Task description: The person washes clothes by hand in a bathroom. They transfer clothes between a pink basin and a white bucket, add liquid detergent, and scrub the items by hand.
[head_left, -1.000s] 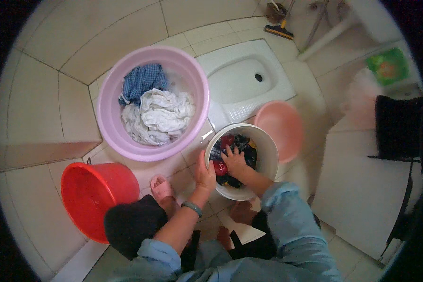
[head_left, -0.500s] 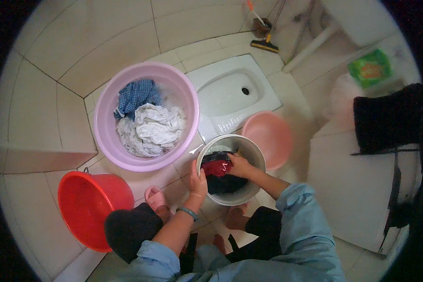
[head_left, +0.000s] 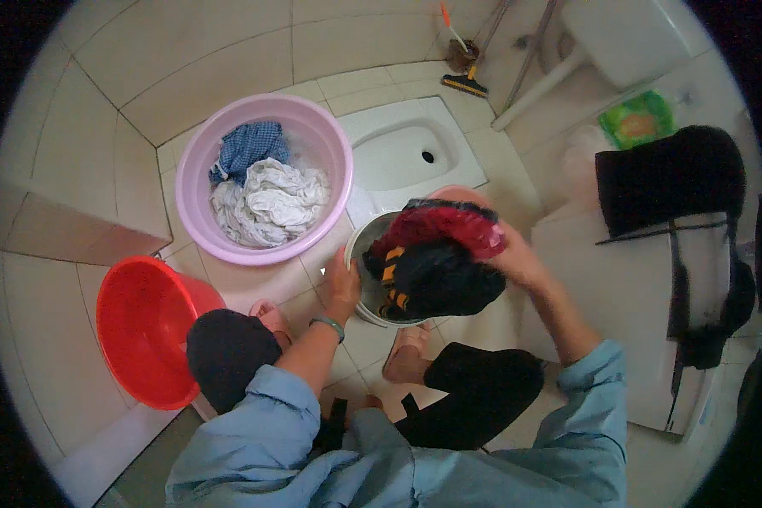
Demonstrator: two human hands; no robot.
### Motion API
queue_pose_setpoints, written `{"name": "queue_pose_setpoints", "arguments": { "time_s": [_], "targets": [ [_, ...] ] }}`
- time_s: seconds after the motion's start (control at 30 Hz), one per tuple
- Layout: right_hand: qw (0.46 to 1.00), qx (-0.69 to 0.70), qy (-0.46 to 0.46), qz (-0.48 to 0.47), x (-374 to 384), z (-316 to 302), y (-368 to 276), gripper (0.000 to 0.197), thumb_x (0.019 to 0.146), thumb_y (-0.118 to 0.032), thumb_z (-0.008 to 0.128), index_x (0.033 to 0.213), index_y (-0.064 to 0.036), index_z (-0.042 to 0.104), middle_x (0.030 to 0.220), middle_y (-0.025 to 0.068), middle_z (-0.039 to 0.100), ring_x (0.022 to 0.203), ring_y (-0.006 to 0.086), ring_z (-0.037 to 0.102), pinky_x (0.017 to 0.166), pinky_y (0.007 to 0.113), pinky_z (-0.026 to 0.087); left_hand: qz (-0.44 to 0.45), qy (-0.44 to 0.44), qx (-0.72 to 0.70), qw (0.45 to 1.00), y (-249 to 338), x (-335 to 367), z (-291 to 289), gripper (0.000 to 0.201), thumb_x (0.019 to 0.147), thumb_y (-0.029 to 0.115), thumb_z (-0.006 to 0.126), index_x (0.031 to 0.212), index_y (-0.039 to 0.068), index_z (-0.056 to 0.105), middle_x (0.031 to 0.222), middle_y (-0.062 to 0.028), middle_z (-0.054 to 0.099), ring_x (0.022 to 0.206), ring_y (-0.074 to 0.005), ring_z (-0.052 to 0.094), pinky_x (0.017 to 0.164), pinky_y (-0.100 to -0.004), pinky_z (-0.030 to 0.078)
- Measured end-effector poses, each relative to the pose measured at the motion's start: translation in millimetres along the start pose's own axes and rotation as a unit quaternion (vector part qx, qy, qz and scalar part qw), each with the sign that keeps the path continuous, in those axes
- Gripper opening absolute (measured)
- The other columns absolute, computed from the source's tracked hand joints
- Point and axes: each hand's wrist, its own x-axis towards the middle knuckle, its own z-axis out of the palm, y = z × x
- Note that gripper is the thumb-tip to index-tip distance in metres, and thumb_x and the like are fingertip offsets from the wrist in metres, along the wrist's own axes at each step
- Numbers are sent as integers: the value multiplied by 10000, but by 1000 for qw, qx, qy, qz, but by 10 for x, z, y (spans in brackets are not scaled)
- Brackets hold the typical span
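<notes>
My right hand [head_left: 516, 254] is closed on a bunched bundle of dark clothes [head_left: 453, 275], raised at the right side of a whitish bucket [head_left: 381, 227]. The bundle is black with a red piece on top and yellow-orange stripes at its left end. It covers much of the bucket's opening, and its left part still hangs over or into it. With fingers wrapped round the left rim, my left hand [head_left: 343, 284] grips the bucket. Behind the bundle, a pink basin [head_left: 461, 195] is mostly hidden.
A large lilac tub [head_left: 196, 229] holds a blue checked cloth [head_left: 252, 148] and white cloth [head_left: 275, 203]. Left of my legs stands a red bucket [head_left: 144, 330]. Beyond are a squat toilet [head_left: 389, 144] and a brush [head_left: 464, 85]. At right, black cloth [head_left: 669, 182] lies over a white box-like surface [head_left: 601, 322].
My right hand has lifted the dark clothes up from inside the bucket and moved right with them. My left hand stays at the bucket's left rim. The whole view has shifted slightly.
</notes>
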Motion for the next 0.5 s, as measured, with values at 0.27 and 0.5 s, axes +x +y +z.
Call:
{"name": "queue_pose_setpoints", "arguments": {
  "time_s": [0.27,0.5],
  "targets": [
    [985,-72,151,-32,-257,-835,-780,538,674,-42,690,1185,-40,520,1075,31,590,991,164,541,907,300,403,-28,-30,42,998,-126,38,66,358,883,201,485,1220,83,461,1088,-213,548,1024,-367,511,860,-456,405],
    [962,-135,224,-76,-138,-1361,-859,494,693,-33,679,1162,-25,526,1065,49,599,964,167,557,892,293,412,-47,-36,39,997,-140,21,98,415,896,203,459,1287,76,401,1155,-217,518,1087,-371,480,923,-443,385]
  ]
}}
